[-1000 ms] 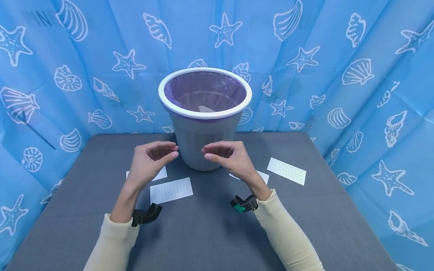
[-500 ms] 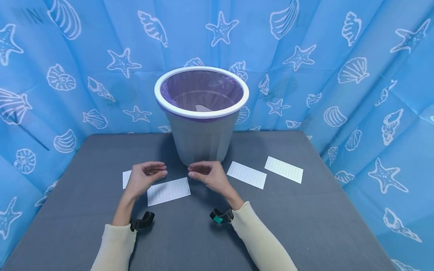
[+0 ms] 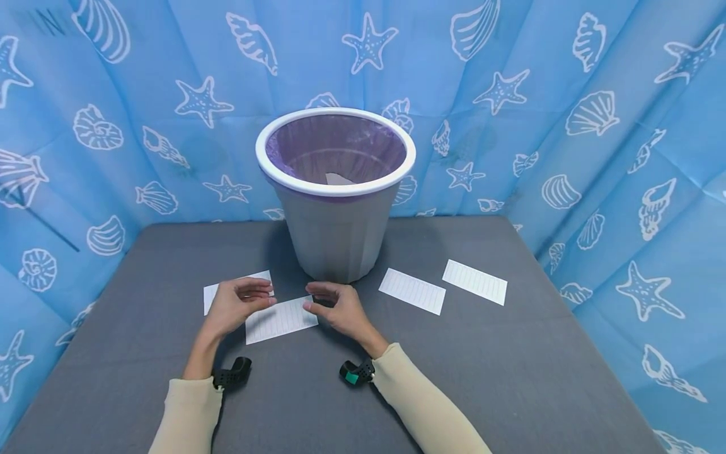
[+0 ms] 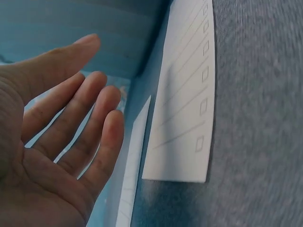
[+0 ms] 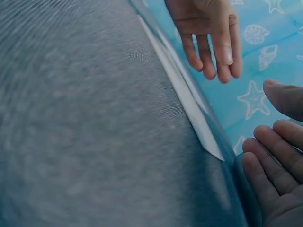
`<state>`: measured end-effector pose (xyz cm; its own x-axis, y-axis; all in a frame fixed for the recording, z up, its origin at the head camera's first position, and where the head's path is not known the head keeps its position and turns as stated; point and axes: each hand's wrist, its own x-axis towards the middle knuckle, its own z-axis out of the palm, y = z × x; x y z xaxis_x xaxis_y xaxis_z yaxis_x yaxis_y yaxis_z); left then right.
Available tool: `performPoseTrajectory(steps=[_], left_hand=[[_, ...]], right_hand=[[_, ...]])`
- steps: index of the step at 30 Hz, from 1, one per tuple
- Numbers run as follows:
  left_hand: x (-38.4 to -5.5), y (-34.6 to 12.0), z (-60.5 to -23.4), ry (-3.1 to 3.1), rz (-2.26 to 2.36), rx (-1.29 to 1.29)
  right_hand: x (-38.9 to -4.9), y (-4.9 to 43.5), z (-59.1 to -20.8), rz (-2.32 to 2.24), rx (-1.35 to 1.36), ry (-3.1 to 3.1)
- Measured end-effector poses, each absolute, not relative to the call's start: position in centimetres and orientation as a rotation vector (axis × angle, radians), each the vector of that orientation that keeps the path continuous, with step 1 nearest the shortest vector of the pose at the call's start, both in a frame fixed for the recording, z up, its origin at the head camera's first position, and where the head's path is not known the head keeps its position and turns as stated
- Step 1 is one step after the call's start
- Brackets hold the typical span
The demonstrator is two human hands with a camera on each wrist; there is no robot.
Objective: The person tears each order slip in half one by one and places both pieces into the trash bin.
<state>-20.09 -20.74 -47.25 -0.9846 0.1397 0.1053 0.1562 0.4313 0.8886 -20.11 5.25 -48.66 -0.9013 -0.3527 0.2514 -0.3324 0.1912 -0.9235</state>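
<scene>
My left hand hovers over the left end of a ruled paper slip, its fingers loosely bent and holding nothing. Over that slip's right end is my right hand, fingers relaxed, thumb apart from them, nothing between. In the left wrist view the slip shows printed lines and small boxes, flat on the cloth beside the hand. A second slip lies behind my left hand, partly hidden by it. The right wrist view shows both hands, the left one above the slip's edge.
A grey waste bin with a white rim and purple liner stands at the back of the grey table. A piece of paper is inside it. Two more slips, one nearer and one farther, lie right of it. A blue curtain hangs behind.
Both hands have come down and toward me from in front of the bin to over the nearer left slip. My right hand has also moved left. The slips stay put.
</scene>
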Motion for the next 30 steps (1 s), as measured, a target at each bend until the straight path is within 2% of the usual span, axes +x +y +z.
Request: performPoseTrajectory(steps=[12, 30], left_hand=[[-20.16, -21.13, -47.47, -2.78, -1.538, -0.384], [-20.04, -21.54, -47.29, -2.943, -1.362, -0.44]], right_hand=[[-20.06, 5.29, -49.29, -1.709, -0.74, 2.521], [-19.67, 4.78, -49.34, -1.104, -0.904, 2.772]])
